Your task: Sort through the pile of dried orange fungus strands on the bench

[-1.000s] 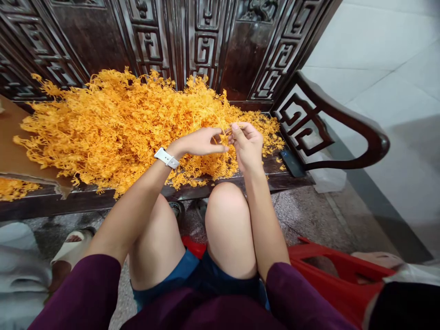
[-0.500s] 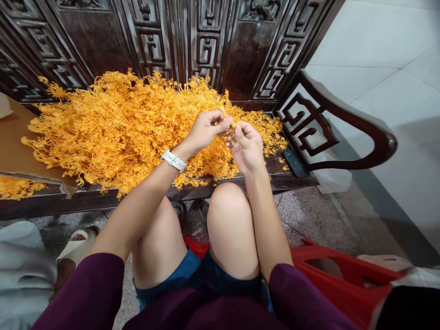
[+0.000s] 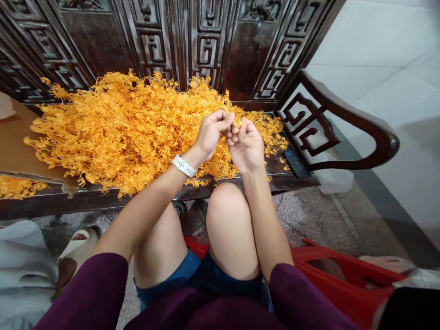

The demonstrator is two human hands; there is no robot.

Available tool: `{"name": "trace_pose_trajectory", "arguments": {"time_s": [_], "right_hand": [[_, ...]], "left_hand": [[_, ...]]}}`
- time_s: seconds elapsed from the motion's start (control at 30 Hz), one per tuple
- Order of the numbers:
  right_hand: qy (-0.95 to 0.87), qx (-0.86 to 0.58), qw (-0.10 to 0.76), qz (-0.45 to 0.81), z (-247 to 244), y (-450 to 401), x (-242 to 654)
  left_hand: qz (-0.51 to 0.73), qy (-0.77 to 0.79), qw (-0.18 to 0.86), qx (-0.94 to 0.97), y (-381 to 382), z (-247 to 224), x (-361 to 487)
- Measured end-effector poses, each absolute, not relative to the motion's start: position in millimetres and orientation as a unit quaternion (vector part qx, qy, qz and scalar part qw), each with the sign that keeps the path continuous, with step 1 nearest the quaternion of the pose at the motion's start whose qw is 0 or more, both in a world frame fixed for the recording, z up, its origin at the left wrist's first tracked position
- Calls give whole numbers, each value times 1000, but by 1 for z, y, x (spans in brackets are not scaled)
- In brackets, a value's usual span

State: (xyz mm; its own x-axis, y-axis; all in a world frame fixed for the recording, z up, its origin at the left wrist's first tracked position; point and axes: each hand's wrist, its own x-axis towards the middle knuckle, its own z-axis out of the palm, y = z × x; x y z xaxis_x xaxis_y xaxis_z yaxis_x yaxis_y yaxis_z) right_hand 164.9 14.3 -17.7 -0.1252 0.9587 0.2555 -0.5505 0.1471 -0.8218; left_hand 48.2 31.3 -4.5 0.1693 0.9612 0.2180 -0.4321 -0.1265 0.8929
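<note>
Both hands meet in front of a large heap of orange-yellow plastic flower sprigs (image 3: 130,128). My left hand (image 3: 212,133), with a white watch strap at its wrist, pinches a thin orange plastic sprig (image 3: 238,123) between thumb and forefinger. The fingertips of my right hand (image 3: 249,144) are closed on the same sprig from the right, its palm turned partly up. The two hands nearly touch. Fingers cover most of the held sprig, so its full shape cannot be made out.
The heap lies on a dark carved wooden bench (image 3: 292,184) with a curved armrest (image 3: 374,126) at right. A phone (image 3: 296,163) rests beside it. Cardboard (image 3: 27,149) stands at left. Below are a red plastic stool (image 3: 343,275) and another person's sandalled foot (image 3: 79,245).
My left hand has moved slightly right, closer to my right hand, and its wrist has turned. The fingers of both hands are now closer together around the orange sprig.
</note>
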Motion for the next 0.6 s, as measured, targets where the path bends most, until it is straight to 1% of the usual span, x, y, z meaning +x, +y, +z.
{"name": "trace_pose_trajectory", "arguments": {"time_s": [0.23,0.53,0.6], "right_hand": [[-448,-232,597,623,-18,13,170],[-468,-230,589,618,-19,13,175],[-470,-210,598,614,-15,10,177]], "left_hand": [[558,249,655,445,25,-5,47],[563,264,653,433,21,-8,54],[581,261,651,413,25,-6,50]]}}
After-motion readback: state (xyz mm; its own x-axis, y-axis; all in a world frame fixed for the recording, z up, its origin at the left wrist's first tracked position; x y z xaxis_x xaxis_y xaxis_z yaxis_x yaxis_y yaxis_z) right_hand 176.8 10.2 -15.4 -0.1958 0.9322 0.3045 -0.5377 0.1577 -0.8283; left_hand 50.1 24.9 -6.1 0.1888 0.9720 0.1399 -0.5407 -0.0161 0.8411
